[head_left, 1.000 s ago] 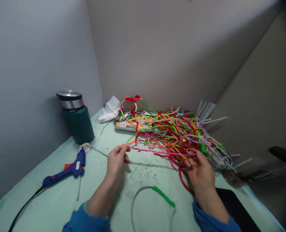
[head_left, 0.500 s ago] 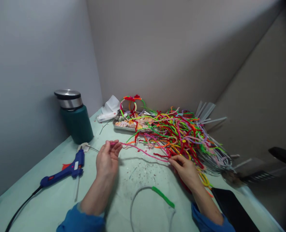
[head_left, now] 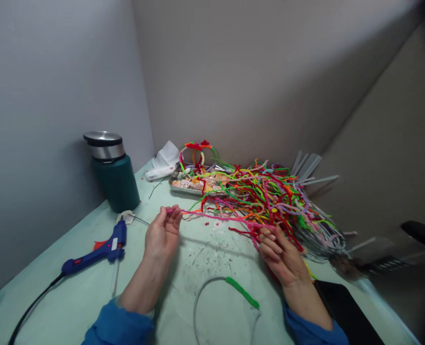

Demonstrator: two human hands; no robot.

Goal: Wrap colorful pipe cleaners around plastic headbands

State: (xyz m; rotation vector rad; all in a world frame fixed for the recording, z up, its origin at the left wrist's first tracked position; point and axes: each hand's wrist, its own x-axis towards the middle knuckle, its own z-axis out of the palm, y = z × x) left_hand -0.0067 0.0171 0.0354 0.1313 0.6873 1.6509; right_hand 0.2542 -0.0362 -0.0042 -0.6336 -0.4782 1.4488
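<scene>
A pink pipe cleaner (head_left: 219, 218) stretches almost straight above the table between my two hands. My left hand (head_left: 165, 232) pinches its left end between thumb and fingers, palm turned up. At the other end, my right hand (head_left: 280, 251) grips it with curled fingers, close to the front of a heap of colourful pipe cleaners (head_left: 258, 191). Below and between the hands lies a grey headband (head_left: 200, 297) with a green wrapped section (head_left: 243, 292) on its upper right; its lower part runs out of view.
A blue glue gun (head_left: 93, 254) with a cord lies at left, near a teal bottle (head_left: 115, 182). Behind are a metal tray (head_left: 185, 190) of small decorations, wrapped colourful hoops (head_left: 180, 158) and white tissue (head_left: 165, 160). A black flat object (head_left: 345, 311) lies at right. Grey hoops (head_left: 316, 242) stick out beside the heap.
My right hand has moved right and slightly up and rotated, its fingers now curled around the pipe cleaner. The sagging pipe cleaner has been drawn nearly straight. My left hand has barely moved.
</scene>
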